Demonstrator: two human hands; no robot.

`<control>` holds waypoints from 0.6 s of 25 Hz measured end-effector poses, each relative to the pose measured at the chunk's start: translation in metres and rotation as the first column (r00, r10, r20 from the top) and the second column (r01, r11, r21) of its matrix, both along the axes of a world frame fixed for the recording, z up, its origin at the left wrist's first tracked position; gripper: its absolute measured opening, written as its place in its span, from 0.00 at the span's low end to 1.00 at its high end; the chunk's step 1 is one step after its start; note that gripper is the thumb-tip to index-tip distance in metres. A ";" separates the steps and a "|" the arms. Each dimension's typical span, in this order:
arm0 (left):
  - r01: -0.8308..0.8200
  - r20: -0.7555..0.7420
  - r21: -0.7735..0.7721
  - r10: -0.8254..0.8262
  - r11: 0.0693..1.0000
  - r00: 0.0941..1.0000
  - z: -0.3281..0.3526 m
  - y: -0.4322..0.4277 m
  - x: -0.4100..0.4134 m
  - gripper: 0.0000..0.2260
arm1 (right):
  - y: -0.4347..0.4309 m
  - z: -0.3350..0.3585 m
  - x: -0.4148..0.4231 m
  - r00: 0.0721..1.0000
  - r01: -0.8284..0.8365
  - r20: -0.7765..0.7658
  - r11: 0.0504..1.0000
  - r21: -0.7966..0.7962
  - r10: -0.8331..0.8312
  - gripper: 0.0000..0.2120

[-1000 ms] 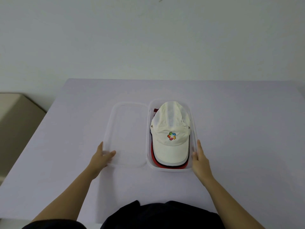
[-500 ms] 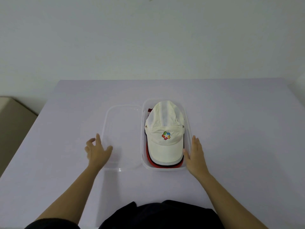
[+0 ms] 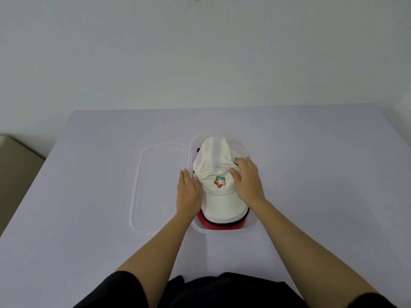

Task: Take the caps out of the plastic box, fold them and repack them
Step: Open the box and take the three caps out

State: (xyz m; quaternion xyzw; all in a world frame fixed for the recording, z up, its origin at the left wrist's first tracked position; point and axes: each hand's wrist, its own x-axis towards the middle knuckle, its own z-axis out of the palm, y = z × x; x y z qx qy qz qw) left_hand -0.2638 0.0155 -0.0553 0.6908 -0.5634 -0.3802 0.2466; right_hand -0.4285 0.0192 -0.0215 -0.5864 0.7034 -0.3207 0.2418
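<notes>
A clear plastic box (image 3: pixel 252 225) stands on the table with a stack of caps in it. On top lies a white cap (image 3: pixel 219 201) with a coloured logo, brim towards me. Under it show the brims of a dark cap and a red cap (image 3: pixel 213 225). My right hand (image 3: pixel 246 181) rests on the right side of the white cap's crown, fingers bent into the cloth. My left hand (image 3: pixel 188 192) lies flat against the cap's left side, at the box's left wall. Whether either hand has a firm hold on the cap is unclear.
The box's clear lid (image 3: pixel 160 187) lies flat on the table, touching the box's left side. The pale lilac table (image 3: pixel 322 174) runs to a white wall at the back. A beige object (image 3: pixel 15 165) stands beyond the table's left edge.
Both hands have left the table beside the lid and the box and moved inward onto the white cap. The cloth of the crown is now bunched under my right fingers.
</notes>
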 end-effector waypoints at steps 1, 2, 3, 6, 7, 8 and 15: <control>-0.008 -0.006 -0.004 0.008 1.000 1.000 0.001 0.000 0.001 0.25 | 0.001 0.005 0.005 0.999 0.030 0.047 0.996 -0.087 -0.026 0.10; -0.008 -0.007 -0.005 0.008 1.000 1.000 0.002 0.001 0.002 0.25 | 0.000 0.014 0.008 0.992 0.090 0.098 0.982 -0.166 -0.074 0.10; -0.001 -0.002 -0.004 0.001 1.000 1.000 0.002 0.001 0.003 0.25 | -0.003 0.024 0.008 0.981 0.166 0.142 0.957 -0.239 -0.135 0.10; 0.030 0.045 -0.005 -0.030 1.000 0.999 0.000 0.002 0.003 0.25 | -0.023 0.052 -0.018 0.933 0.344 0.245 0.854 -0.391 -0.264 0.11; 0.030 0.056 -0.005 -0.029 1.000 0.998 0.000 0.003 0.003 0.25 | -0.032 0.057 -0.034 0.922 0.372 0.265 0.834 -0.408 -0.282 0.11; 0.028 0.066 -0.008 -0.027 1.000 0.997 -0.001 0.003 0.003 0.25 | -0.040 0.060 -0.052 0.917 0.387 0.266 0.823 -0.415 -0.297 0.11; 0.024 0.089 -0.007 -0.023 1.000 0.996 -0.004 0.000 0.005 0.26 | -0.072 0.006 -0.169 0.926 0.376 0.079 0.900 -0.218 -0.368 0.15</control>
